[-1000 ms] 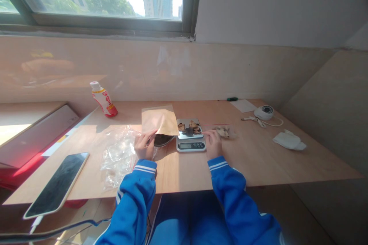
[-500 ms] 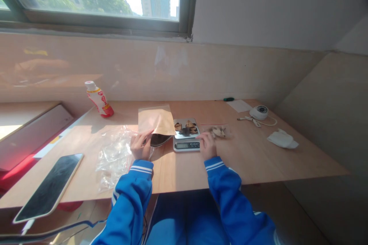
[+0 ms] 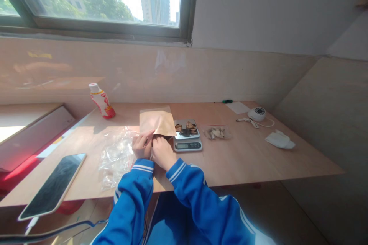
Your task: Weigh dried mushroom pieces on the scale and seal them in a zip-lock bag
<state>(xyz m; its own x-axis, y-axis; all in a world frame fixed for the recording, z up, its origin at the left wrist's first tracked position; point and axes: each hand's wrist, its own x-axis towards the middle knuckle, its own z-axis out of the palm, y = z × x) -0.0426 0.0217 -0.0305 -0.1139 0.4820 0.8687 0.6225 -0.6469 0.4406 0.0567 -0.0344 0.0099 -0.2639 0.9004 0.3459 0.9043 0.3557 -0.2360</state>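
Note:
A brown paper pouch [image 3: 157, 121] stands on the wooden table [image 3: 247, 160], its mouth turned toward me. My left hand [image 3: 142, 145] grips the pouch's open edge from the left. My right hand [image 3: 161, 150] is closed at the same opening, touching the left hand; what its fingers pinch is hidden. Right beside them a small digital scale [image 3: 187, 138] carries several dark and tan dried pieces [image 3: 186, 127]. A clear bag of pale dried pieces [image 3: 216, 133] lies to the right of the scale.
Crumpled clear plastic bags [image 3: 116, 155] lie left of my hands. A phone [image 3: 51, 185] rests at the table's front left, a red-capped bottle [image 3: 101, 100] at the back left. A white round device with cable [image 3: 257, 114], a paper slip [image 3: 237, 107] and a white cloth [image 3: 279, 140] sit at the right.
My right hand has left the front right of the scale and moved left to the pouch's mouth, meeting the left hand. The left hand has stayed on the pouch.

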